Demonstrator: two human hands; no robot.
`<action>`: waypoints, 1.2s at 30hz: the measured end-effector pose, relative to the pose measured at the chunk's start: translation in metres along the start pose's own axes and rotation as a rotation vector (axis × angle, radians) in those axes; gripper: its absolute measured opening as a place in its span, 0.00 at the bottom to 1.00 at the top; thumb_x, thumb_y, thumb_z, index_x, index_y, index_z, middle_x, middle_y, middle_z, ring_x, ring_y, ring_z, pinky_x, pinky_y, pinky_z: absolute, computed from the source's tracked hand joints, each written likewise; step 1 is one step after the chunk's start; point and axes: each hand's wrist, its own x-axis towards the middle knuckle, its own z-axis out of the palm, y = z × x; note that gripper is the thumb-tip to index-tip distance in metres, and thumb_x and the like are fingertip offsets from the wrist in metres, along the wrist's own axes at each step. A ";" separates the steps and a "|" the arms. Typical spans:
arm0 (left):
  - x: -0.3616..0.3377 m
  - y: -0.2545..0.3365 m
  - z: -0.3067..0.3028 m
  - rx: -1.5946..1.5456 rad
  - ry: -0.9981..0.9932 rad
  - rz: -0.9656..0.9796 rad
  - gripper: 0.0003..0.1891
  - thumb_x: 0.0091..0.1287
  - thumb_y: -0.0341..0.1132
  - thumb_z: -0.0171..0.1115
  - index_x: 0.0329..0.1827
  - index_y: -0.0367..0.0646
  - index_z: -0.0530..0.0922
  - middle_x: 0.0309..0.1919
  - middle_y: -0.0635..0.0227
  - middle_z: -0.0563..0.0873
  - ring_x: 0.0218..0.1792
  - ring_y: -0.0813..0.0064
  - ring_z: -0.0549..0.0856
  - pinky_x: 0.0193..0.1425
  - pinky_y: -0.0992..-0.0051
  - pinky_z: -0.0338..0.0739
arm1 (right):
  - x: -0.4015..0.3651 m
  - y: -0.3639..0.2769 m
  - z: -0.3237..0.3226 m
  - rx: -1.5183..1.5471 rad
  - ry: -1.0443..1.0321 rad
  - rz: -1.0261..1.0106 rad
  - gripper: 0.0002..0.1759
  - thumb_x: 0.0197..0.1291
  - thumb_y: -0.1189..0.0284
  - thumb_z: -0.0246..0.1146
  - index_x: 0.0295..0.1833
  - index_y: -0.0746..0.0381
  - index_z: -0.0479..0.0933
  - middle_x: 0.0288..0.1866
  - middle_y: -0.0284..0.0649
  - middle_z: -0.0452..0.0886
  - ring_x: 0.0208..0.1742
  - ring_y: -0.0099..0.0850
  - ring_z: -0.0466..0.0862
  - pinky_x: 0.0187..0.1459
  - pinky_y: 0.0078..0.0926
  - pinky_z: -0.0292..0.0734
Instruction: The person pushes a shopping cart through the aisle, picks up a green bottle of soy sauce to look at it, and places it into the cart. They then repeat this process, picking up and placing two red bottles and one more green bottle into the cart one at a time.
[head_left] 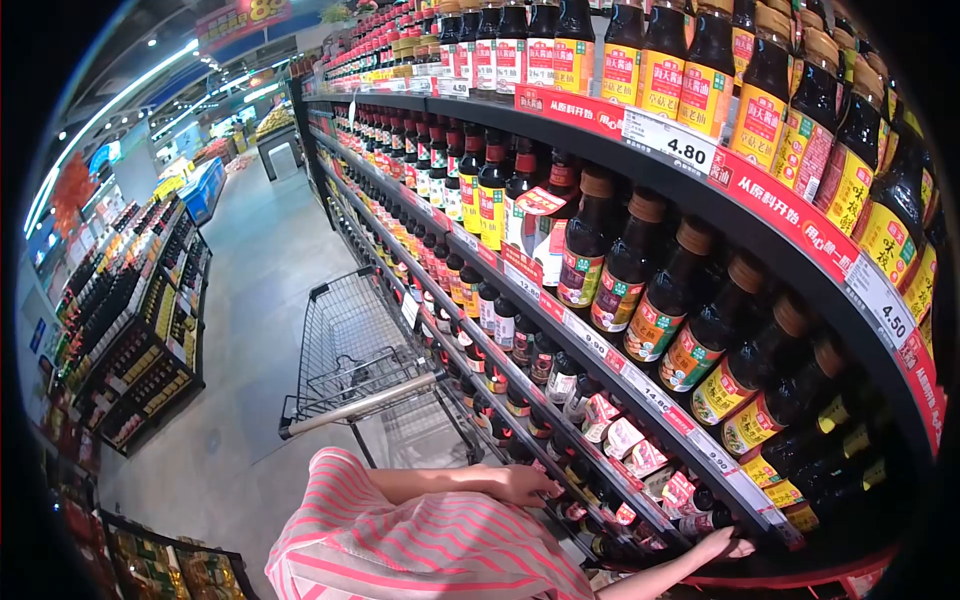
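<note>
Low in the view, my left hand point(527, 486) is beside the lower shelf rail, its fingers partly curled, with nothing clearly visible in them. My right hand point(727, 545) reaches to the lower shelf at the lower right, near a dark bottle point(705, 522) with a pale label; its fingers are too small to read. Pink and white packages point(645, 458) stand on that shelf between and above the hands. Above them is a row of dark sauce bottles point(655, 318) with brown caps.
An empty metal shopping cart point(350, 345) stands in the aisle, ahead and left of the body. Long shelves of bottles run along the right, edged by a red price strip point(780, 205). Another bottle display point(135, 330) is at the left, with a blue bin point(205, 190) farther off.
</note>
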 end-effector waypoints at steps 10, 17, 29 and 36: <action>-0.013 -0.005 -0.009 -0.026 0.014 -0.085 0.22 0.72 0.43 0.60 0.65 0.42 0.76 0.57 0.55 0.84 0.57 0.54 0.83 0.61 0.60 0.77 | -0.004 0.063 0.015 0.112 0.235 -0.083 0.35 0.75 0.61 0.55 0.71 0.81 0.59 0.69 0.72 0.65 0.70 0.62 0.68 0.73 0.50 0.61; -0.028 -0.024 0.015 -0.085 0.149 -0.092 0.21 0.70 0.44 0.63 0.59 0.41 0.79 0.47 0.55 0.87 0.51 0.56 0.86 0.53 0.60 0.79 | -0.034 0.027 -0.019 0.214 0.309 -0.178 0.24 0.77 0.63 0.53 0.63 0.75 0.70 0.60 0.59 0.76 0.58 0.49 0.79 0.63 0.44 0.73; -0.083 -0.006 0.016 -0.032 0.189 -0.260 0.26 0.71 0.45 0.61 0.67 0.40 0.75 0.59 0.49 0.83 0.60 0.51 0.82 0.64 0.58 0.75 | -0.098 -0.071 -0.086 0.542 -0.101 -0.230 0.18 0.78 0.67 0.54 0.60 0.70 0.76 0.56 0.52 0.82 0.55 0.45 0.82 0.59 0.41 0.76; -0.108 -0.033 0.047 0.014 0.227 -0.316 0.25 0.71 0.45 0.61 0.66 0.40 0.75 0.58 0.47 0.83 0.58 0.48 0.83 0.62 0.57 0.77 | -0.159 -0.048 -0.056 0.750 -0.898 0.029 0.10 0.72 0.73 0.60 0.49 0.70 0.80 0.39 0.45 0.83 0.38 0.36 0.82 0.43 0.31 0.78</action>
